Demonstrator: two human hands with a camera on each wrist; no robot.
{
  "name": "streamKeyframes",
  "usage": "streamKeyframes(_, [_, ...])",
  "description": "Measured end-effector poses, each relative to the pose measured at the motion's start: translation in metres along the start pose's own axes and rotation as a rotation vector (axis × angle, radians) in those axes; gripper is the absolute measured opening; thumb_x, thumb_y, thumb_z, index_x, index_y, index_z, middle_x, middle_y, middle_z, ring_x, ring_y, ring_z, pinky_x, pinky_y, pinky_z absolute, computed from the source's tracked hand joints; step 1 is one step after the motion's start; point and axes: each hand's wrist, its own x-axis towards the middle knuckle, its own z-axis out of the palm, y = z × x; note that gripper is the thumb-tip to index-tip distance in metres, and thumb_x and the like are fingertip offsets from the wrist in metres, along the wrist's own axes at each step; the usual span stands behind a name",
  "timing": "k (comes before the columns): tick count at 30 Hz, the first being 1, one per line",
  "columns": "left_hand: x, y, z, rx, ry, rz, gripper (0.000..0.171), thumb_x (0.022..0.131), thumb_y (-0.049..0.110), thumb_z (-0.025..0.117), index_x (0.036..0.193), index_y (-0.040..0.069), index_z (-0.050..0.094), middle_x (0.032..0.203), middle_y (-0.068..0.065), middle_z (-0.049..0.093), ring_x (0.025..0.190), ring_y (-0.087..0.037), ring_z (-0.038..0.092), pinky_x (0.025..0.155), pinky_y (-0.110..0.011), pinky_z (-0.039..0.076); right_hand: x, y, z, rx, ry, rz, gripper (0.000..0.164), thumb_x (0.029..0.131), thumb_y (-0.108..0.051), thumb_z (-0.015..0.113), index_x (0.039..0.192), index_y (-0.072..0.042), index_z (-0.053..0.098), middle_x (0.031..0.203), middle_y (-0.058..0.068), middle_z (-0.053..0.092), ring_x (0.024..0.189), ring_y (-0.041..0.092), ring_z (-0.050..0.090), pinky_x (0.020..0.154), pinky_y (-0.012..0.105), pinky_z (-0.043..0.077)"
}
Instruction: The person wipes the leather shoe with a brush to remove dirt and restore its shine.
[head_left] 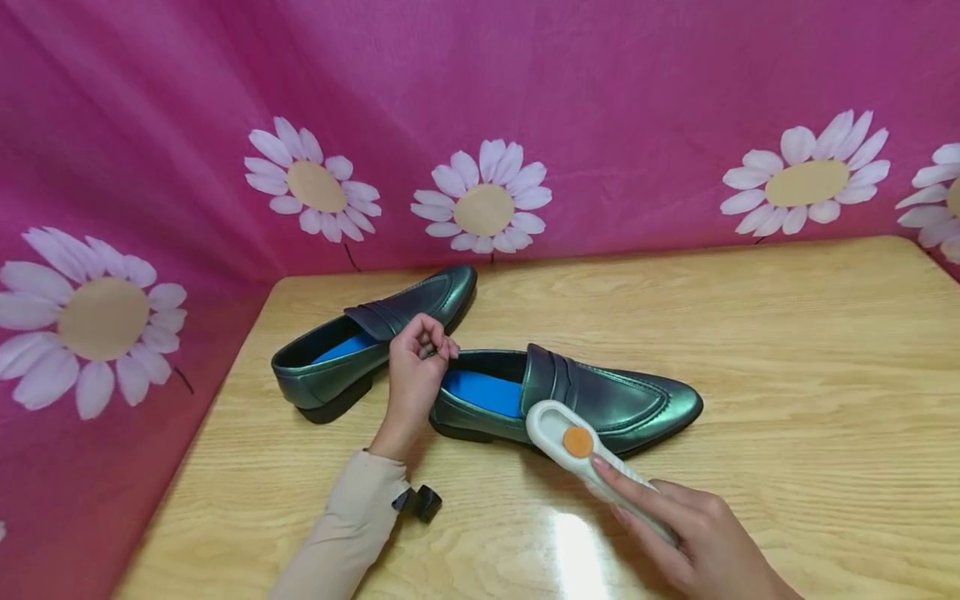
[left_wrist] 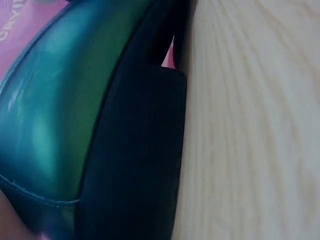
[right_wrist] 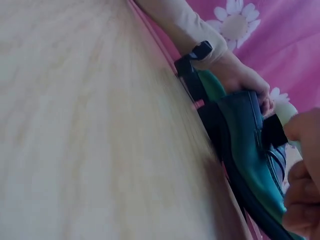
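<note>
Two dark green metallic loafers with blue insoles rest on the wooden table. At the heel of the nearer loafer point(head_left: 630, 400), my left hand point(head_left: 415, 367) pinches the back rim with curled fingers. My right hand point(head_left: 708, 537) grips a white-handled shoe brush point(head_left: 547, 421) with an orange button, index finger stretched along the handle. In the right wrist view, the brush's black head point(right_wrist: 273, 132) lies against the loafer's upper point(right_wrist: 245, 145) near the strap. The left wrist view shows the black heel block point(left_wrist: 137, 135) close up on the table.
The other loafer point(head_left: 322, 383) stands behind and to the left, toe pointing to the back right. A black wrist device point(head_left: 426, 503) sits at the left cuff. Behind the table point(head_left: 810, 350) hangs a pink cloth point(head_left: 622, 108) printed with daisies.
</note>
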Motion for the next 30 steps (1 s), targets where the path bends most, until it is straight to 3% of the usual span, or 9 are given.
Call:
streamKeyframes(3, [0.0004, 0.0012, -0.0001, 0.002, 0.001, 0.009, 0.024, 0.075, -0.026, 0.042, 0.076, -0.003, 0.044, 0.066, -0.003, 0.051, 0.066, -0.013, 0.056, 0.069, -0.023, 0.049, 0.001, 0.0026, -0.0008, -0.046, 0.072, 0.006, 0.07, 0.076, 0.001, 0.076, 0.139, -0.021, 0.053, 0.095, -0.01, 0.07, 0.072, -0.004, 0.054, 0.066, 0.01, 0.043])
streamKeyframes(7, [0.0003, 0.0018, 0.0, 0.01, 0.0, 0.011, 0.023, 0.075, -0.026, 0.042, 0.077, -0.003, 0.044, 0.067, -0.004, 0.051, 0.066, -0.013, 0.056, 0.069, -0.023, 0.049, 0.0007, 0.0044, -0.0007, -0.076, 0.105, 0.06, 0.072, 0.075, 0.001, 0.077, 0.139, -0.023, 0.053, 0.101, -0.008, 0.071, 0.074, -0.002, 0.056, 0.071, 0.007, 0.042])
streamKeyframes(12, [0.0008, 0.002, 0.0013, 0.018, -0.005, 0.015, 0.023, 0.077, -0.025, 0.043, 0.077, -0.003, 0.045, 0.067, -0.003, 0.052, 0.066, -0.013, 0.057, 0.068, -0.023, 0.049, -0.0028, 0.0039, 0.0039, -0.003, 0.066, -0.036, 0.068, 0.075, 0.001, 0.077, 0.137, -0.018, 0.055, 0.108, -0.002, 0.07, 0.088, 0.005, 0.066, 0.08, 0.009, 0.045])
streamKeyframes(14, [0.0012, 0.002, 0.0018, 0.016, -0.007, 0.014, 0.023, 0.077, -0.025, 0.044, 0.077, -0.002, 0.045, 0.068, -0.003, 0.053, 0.066, -0.013, 0.057, 0.068, -0.023, 0.049, -0.0032, 0.003, 0.0049, 0.011, 0.061, -0.06, 0.068, 0.074, 0.002, 0.077, 0.136, -0.017, 0.056, 0.101, -0.005, 0.071, 0.081, 0.002, 0.063, 0.076, 0.009, 0.045])
streamKeyframes(19, [0.0013, 0.0011, 0.0015, 0.006, -0.011, 0.01, 0.024, 0.077, -0.026, 0.043, 0.077, -0.002, 0.045, 0.067, -0.003, 0.051, 0.065, -0.013, 0.056, 0.068, -0.023, 0.049, -0.0013, 0.0007, 0.0022, -0.044, 0.094, 0.059, 0.071, 0.075, 0.001, 0.077, 0.139, -0.021, 0.054, 0.088, -0.014, 0.067, 0.068, -0.004, 0.047, 0.063, 0.01, 0.041])
streamKeyframes(22, [0.001, 0.0005, 0.001, 0.005, -0.013, 0.011, 0.024, 0.076, -0.026, 0.042, 0.077, -0.003, 0.045, 0.067, -0.003, 0.05, 0.065, -0.013, 0.056, 0.069, -0.023, 0.05, -0.0001, 0.0007, 0.0017, -0.058, 0.122, 0.105, 0.07, 0.077, 0.001, 0.076, 0.138, -0.022, 0.053, 0.093, -0.011, 0.07, 0.069, -0.003, 0.05, 0.066, 0.009, 0.042])
streamKeyframes(27, [0.0014, 0.0003, 0.0005, 0.001, -0.015, 0.017, 0.024, 0.075, -0.026, 0.042, 0.076, -0.002, 0.045, 0.066, -0.003, 0.05, 0.065, -0.013, 0.056, 0.068, -0.023, 0.049, 0.0001, 0.0031, 0.0046, -0.03, 0.092, 0.002, 0.063, 0.08, -0.003, 0.075, 0.138, -0.018, 0.055, 0.101, -0.009, 0.07, 0.076, -0.001, 0.056, 0.075, 0.007, 0.043])
streamKeyframes(30, [0.0013, 0.0012, -0.0005, -0.002, -0.014, 0.011, 0.025, 0.075, -0.026, 0.041, 0.076, -0.002, 0.045, 0.066, -0.003, 0.05, 0.065, -0.013, 0.056, 0.068, -0.023, 0.049, 0.0015, 0.0027, 0.0055, -0.019, 0.076, -0.042, 0.064, 0.079, -0.003, 0.075, 0.137, -0.017, 0.055, 0.093, -0.012, 0.067, 0.072, -0.003, 0.051, 0.069, 0.009, 0.043])
